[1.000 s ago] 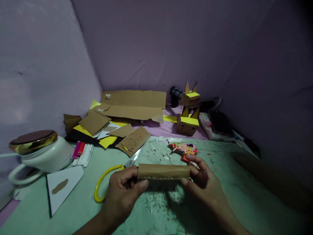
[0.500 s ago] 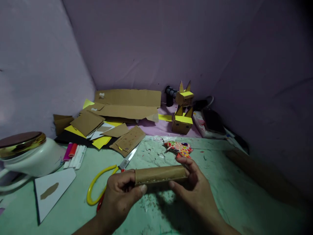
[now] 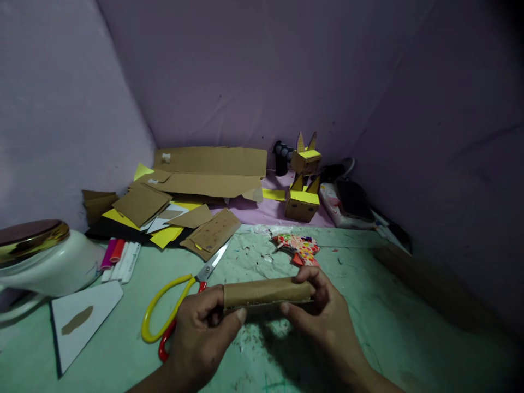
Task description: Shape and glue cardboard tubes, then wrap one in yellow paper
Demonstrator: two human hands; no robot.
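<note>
Stretching crosswise over the counter (image 3: 360,278), the folded cardboard piece (image 3: 262,292) is running its long axis left to right: the left hand (image 3: 204,330) is pinching one end, the right hand (image 3: 327,316) is gripping the other, neither sitting nearer!

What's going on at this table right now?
A person holds a bent piece of brown cardboard above the green table cover, the left hand at one end and the right hand near the other. Scissors with yellow and red handles lie beside the left hand. Farther back are cardboard and paper scraps and a small yellow-topped box with two pointed pieces, a similar one behind it.
</note>
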